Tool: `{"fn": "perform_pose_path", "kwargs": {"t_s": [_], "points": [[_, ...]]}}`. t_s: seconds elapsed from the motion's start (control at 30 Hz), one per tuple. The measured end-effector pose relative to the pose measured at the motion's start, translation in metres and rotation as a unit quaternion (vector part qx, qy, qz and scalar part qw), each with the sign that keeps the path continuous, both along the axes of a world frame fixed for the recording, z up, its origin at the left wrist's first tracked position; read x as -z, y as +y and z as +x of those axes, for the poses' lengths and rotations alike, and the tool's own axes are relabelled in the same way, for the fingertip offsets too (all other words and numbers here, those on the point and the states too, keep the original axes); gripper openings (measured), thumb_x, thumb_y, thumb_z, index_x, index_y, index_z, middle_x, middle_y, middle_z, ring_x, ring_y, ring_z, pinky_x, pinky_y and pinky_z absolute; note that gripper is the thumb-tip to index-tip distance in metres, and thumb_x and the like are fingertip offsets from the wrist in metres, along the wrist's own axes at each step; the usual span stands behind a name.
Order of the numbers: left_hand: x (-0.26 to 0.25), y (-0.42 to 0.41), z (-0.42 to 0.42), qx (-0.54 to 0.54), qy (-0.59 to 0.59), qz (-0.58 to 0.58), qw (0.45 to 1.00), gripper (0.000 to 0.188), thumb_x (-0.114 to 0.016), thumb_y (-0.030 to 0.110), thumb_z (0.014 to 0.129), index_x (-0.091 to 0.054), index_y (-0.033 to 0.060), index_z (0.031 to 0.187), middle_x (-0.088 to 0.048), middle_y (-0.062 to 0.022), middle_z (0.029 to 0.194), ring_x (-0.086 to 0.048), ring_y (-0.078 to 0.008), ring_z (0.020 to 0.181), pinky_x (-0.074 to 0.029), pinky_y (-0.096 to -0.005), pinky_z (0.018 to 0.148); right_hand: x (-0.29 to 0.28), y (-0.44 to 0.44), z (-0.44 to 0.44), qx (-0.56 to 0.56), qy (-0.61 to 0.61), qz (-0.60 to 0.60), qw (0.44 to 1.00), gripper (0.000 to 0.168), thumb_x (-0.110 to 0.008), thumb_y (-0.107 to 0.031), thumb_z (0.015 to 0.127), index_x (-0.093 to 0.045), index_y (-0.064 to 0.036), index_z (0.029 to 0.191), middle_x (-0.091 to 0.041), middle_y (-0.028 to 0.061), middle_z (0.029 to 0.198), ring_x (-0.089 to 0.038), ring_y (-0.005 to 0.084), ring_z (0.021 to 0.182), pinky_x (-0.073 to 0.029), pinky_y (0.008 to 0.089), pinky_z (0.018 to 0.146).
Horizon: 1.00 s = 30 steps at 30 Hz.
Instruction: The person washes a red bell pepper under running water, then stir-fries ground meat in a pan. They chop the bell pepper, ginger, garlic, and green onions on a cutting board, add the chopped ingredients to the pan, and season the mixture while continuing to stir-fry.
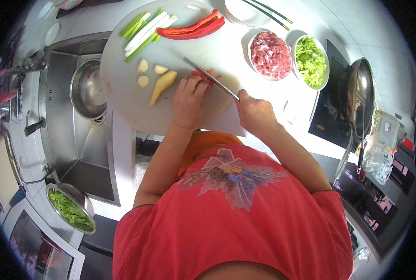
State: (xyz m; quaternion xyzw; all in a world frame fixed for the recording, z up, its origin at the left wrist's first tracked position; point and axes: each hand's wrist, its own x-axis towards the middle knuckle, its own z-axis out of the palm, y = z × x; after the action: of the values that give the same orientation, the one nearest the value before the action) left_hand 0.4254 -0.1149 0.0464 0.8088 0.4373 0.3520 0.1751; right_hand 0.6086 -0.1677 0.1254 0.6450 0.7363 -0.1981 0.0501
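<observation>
My right hand (257, 111) grips a kitchen knife (213, 79), its blade slanting up and left over chopped red pepper (208, 76) on a round white cutting board (123, 101). My left hand (189, 99) lies just below the blade, fingers bent down at the red pieces; whether they pinch any is hidden. Left of it are a peeled piece of ginger (162, 87) and several garlic cloves (143, 65). Farther up the board lie cut scallions (146, 33) and an opened red pepper (194, 29).
Right of the board stand a bowl of cut meat (271, 56), a bowl of chopped green stalks (311, 62) and a frying pan (363, 98) on a black cooktop (330, 101). Chopsticks (271, 14) rest over a white bowl (243, 15). A sink (62, 140) with a metal bowl (88, 87) is left.
</observation>
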Motion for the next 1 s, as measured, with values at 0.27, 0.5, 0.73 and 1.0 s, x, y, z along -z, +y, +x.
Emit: {"fn": "perform_pose_path", "kwargs": {"t_s": [0.27, 0.5, 0.73, 1.0], "points": [[0.002, -0.002, 0.000, -0.017, -0.021, -0.011, 1.000, 0.021, -0.062, 0.002, 0.073, -0.061, 0.0041, 0.094, -0.057, -0.0109, 0.101, -0.055, -0.0324, 0.092, -0.048, -0.0400, 0.078, -0.027, -0.001, 0.001, -0.015, 0.031, -0.027, 0.999, 0.015, -0.050, -0.006, 0.082, -0.046, -0.001, 0.096, -0.061, 0.0163, 0.060, -0.063, 0.0355, 0.056, -0.049, 0.0455, 0.050], [0.005, -0.003, -0.005, -0.004, -0.023, -0.002, 1.000, 0.020, -0.066, 0.003, 0.074, -0.061, 0.0043, 0.094, -0.056, -0.0103, 0.099, -0.055, -0.0311, 0.092, -0.048, -0.0389, 0.077, -0.029, 0.004, 0.000, -0.009, 0.034, -0.031, 0.999, 0.015, -0.050, -0.005, 0.081, -0.047, -0.001, 0.095, -0.061, 0.0156, 0.060, -0.064, 0.0354, 0.058, -0.050, 0.0453, 0.051], [0.002, -0.001, -0.006, 0.009, -0.043, 0.005, 0.999, 0.022, -0.067, 0.005, 0.073, -0.061, 0.0044, 0.093, -0.056, -0.0108, 0.100, -0.055, -0.0318, 0.092, -0.048, -0.0394, 0.078, 0.004, -0.002, -0.008, 0.017, 0.033, 0.012, 0.999, 0.014, -0.054, -0.014, 0.090, -0.048, -0.002, 0.090, -0.058, 0.0168, 0.058, -0.061, 0.0361, 0.054, -0.048, 0.0452, 0.050], [0.003, -0.015, -0.014, -0.042, -0.058, -0.005, 0.997, 0.025, -0.066, 0.001, 0.071, -0.060, 0.0041, 0.095, -0.057, -0.0119, 0.102, -0.055, -0.0338, 0.091, -0.048, -0.0412, 0.079, -0.045, -0.007, -0.002, -0.023, 0.051, 0.003, 0.998, 0.018, -0.054, -0.006, 0.079, -0.048, 0.000, 0.094, -0.059, 0.0144, 0.057, -0.063, 0.0332, 0.053, -0.050, 0.0435, 0.048]]}}
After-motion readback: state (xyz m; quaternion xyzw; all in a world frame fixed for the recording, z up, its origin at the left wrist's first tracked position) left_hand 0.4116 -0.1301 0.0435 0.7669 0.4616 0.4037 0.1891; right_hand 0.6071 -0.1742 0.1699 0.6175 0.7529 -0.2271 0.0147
